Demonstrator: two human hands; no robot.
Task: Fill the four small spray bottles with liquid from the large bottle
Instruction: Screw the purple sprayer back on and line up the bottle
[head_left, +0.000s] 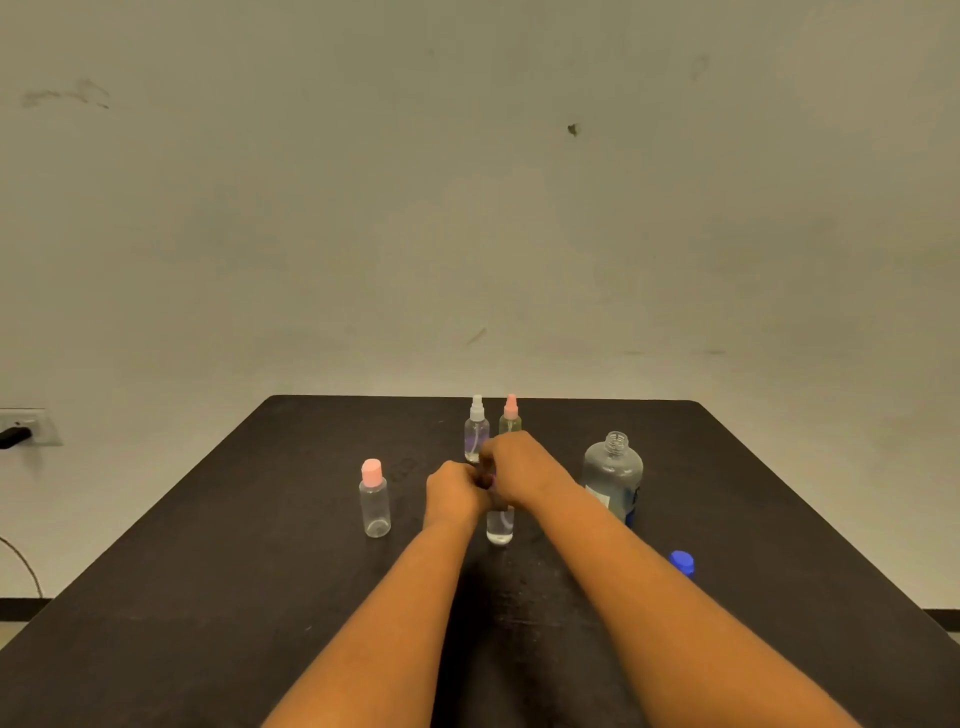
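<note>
Both hands meet at the top of a small clear bottle (500, 526) standing on the black table (260, 545). My left hand (453, 491) grips its upper part; my right hand (522, 465) curls over its purple cap, which is mostly hidden. A little liquid shows in its bottom. Left of it stands an empty small bottle with a pink cap (374, 499). Behind the hands stand a clear spray bottle with a white top (476, 428) and a second with a pink top (510, 415). The large bottle (613, 475) stands uncapped to the right.
The large bottle's blue cap (681, 563) lies on the table just beside my right forearm. A wall outlet with a black plug (21, 428) sits at the far left, off the table. A plain wall rises behind the table's far edge.
</note>
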